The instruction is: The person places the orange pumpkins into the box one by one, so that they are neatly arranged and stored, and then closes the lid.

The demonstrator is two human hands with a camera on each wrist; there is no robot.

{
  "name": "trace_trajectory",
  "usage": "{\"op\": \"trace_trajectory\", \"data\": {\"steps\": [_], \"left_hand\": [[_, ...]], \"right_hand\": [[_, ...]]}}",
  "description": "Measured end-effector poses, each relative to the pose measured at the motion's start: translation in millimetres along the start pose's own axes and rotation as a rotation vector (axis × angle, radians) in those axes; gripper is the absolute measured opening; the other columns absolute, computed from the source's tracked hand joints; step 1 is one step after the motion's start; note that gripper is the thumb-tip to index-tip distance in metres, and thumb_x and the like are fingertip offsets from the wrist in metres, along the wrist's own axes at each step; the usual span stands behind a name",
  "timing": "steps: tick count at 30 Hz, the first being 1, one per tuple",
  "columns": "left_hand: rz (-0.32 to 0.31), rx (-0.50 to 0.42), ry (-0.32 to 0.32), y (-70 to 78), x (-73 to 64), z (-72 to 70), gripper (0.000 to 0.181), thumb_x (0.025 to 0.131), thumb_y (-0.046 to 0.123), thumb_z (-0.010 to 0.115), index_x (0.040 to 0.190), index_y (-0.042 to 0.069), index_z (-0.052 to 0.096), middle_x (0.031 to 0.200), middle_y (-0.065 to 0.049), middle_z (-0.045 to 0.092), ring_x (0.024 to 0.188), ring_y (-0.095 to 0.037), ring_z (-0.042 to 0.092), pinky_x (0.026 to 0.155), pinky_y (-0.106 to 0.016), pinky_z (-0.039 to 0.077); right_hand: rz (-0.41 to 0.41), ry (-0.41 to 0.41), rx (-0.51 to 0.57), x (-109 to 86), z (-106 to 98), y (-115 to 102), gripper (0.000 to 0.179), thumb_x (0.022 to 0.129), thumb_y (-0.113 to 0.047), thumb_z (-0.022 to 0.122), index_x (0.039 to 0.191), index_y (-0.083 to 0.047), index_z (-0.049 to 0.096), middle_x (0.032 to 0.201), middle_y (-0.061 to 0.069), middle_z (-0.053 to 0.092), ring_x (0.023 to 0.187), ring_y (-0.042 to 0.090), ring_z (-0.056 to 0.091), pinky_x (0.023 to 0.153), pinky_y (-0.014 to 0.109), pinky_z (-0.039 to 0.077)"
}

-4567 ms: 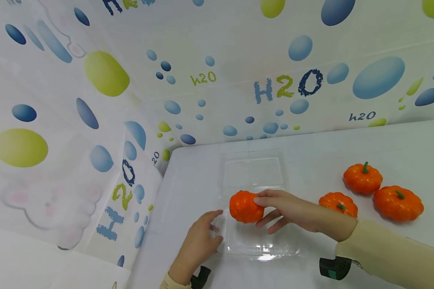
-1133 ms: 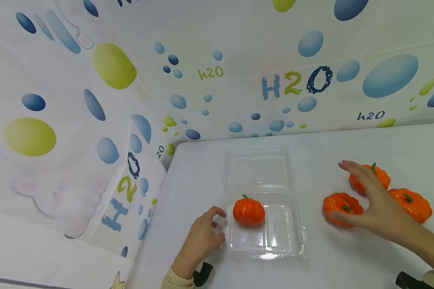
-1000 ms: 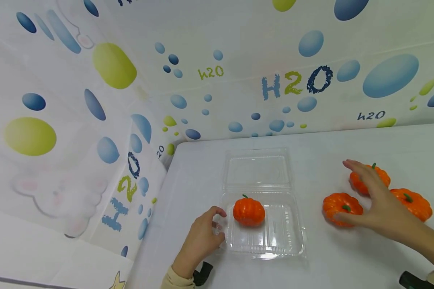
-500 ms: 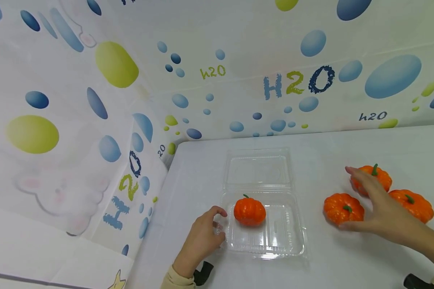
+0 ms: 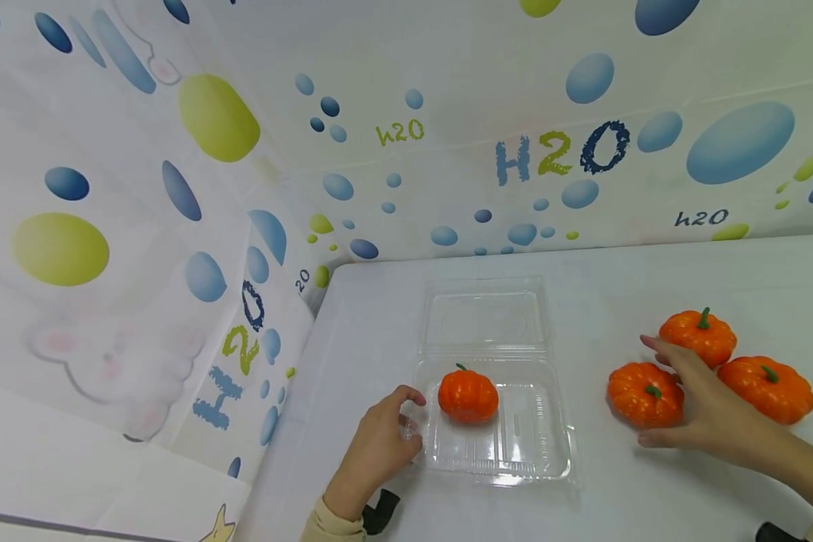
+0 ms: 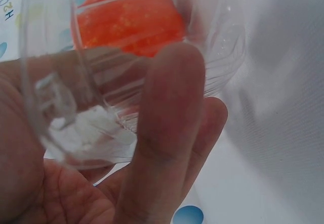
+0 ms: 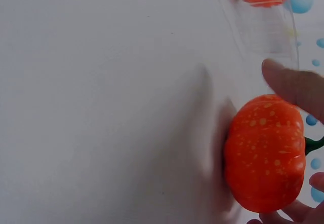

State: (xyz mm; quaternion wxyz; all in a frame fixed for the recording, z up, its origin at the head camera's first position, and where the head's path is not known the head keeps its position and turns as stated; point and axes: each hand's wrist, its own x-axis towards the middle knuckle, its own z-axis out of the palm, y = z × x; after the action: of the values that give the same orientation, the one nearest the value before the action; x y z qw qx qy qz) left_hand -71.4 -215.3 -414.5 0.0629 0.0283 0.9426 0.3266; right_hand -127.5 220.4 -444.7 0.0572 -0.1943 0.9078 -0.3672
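A clear plastic clamshell container point(image 5: 562, 444) lies unfolded, with one small orange pumpkin point(image 5: 468, 396) inside its near half. My left hand point(image 5: 379, 444) holds the container's left edge; in the left wrist view, fingers point(image 6: 169, 107) lie against its clear wall. On the right, my right hand point(image 5: 707, 410) is spread around the nearest orange pumpkin point(image 5: 640, 393), thumb on the near side and fingers on the far side. In the right wrist view the thumb point(image 7: 293, 84) is beside this speckled pumpkin point(image 7: 266, 153); I cannot tell whether it touches.
Two more pumpkins sit close behind the right hand: one farther back point(image 5: 698, 335), one to the right point(image 5: 768, 390). The container's lid half point(image 5: 484, 316) lies flat toward the back. A printed curtain point(image 5: 447, 75) borders the white table point(image 5: 373, 324) behind and left.
Earlier the right hand held a pumpkin over the container; that pumpkin now rests inside. The right hand then moved right, and lately lowered around the nearest pumpkin. The left hand stayed put.
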Motion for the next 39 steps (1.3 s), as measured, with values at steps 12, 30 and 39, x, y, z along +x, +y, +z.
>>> {"op": "trace_trajectory", "data": {"steps": [12, 30, 39], "left_hand": [[-0.017, 0.022, 0.002, 2.2, 0.2, -0.2, 0.045, 0.075, -0.004, 0.071, 0.115, 0.014, 0.060, 0.105, -0.008, 0.066, 0.086, -0.022, 0.062, 0.062, -0.029, 0.053], [-0.022, 0.006, -0.001, 3.3, -0.4, -0.8, 0.044, 0.076, -0.005, 0.070, 0.115, 0.014, 0.060, 0.104, -0.009, 0.065, 0.087, -0.023, 0.062, 0.060, -0.029, 0.052], [-0.033, 0.011, -0.001, 2.7, -0.4, 0.3, 0.044, 0.076, -0.004, 0.072, 0.115, 0.014, 0.060, 0.107, -0.009, 0.066, 0.089, -0.024, 0.062, 0.060, -0.029, 0.053]], "right_hand": [[0.120, -0.054, -0.018, -3.7, 11, 8, 0.133, 0.061, -0.046, 0.095, 0.160, -0.007, 0.015, 0.159, 0.031, 0.016, 0.138, 0.057, 0.022, 0.089, 0.079, 0.034], [0.137, 0.038, -0.058, -6.9, 21, 8, 0.115, 0.064, -0.031, 0.096, 0.154, -0.006, 0.029, 0.149, 0.034, 0.026, 0.127, 0.056, 0.032, 0.085, 0.078, 0.039], [0.158, 0.058, -0.074, -8.5, 22, 3, 0.108, 0.065, -0.034, 0.095, 0.152, -0.005, 0.037, 0.143, 0.032, 0.029, 0.124, 0.056, 0.031, 0.085, 0.077, 0.040]]}}
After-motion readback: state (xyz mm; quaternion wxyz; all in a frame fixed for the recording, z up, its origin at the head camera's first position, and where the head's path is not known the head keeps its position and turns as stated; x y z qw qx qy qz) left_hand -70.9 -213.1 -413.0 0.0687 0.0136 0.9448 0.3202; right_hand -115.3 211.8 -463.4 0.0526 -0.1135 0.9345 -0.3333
